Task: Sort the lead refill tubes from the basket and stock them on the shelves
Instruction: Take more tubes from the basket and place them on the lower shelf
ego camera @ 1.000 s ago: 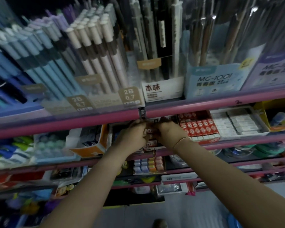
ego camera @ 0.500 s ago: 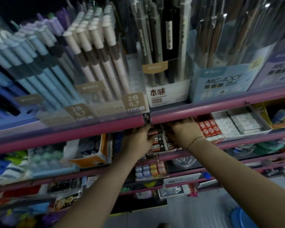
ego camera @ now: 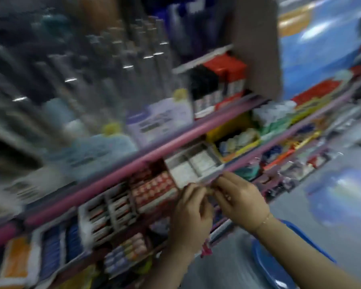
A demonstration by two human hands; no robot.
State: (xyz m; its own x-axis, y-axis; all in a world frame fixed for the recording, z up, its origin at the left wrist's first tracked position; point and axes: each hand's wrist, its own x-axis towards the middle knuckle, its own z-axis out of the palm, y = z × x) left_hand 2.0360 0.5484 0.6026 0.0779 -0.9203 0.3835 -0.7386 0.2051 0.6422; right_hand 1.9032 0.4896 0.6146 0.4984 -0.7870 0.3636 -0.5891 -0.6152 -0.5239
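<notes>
The view is heavily blurred by motion. My left hand (ego camera: 191, 213) and my right hand (ego camera: 240, 202) are held together in front of the pink shelf edge (ego camera: 117, 174), with their fingertips meeting. Both sets of fingers are curled, and the blur hides whether anything small lies between them. The tray of lead refill tubes (ego camera: 108, 209) sits on the shelf to the left of my hands. A blue basket (ego camera: 279, 268) lies low on the floor under my right forearm; its contents are not visible.
Red-and-white boxes (ego camera: 154, 188) and a white tray of erasers (ego camera: 194, 165) stand beside the refill tray. Pen displays (ego camera: 113, 90) fill the shelf above. A yellow box (ego camera: 236, 140) sits further right, and lower shelves hold small packs (ego camera: 125, 253).
Both hands have come out of the refill tray and moved right, in front of the shelf edge. The view has swung right and tilted, and the blue basket has come into sight.
</notes>
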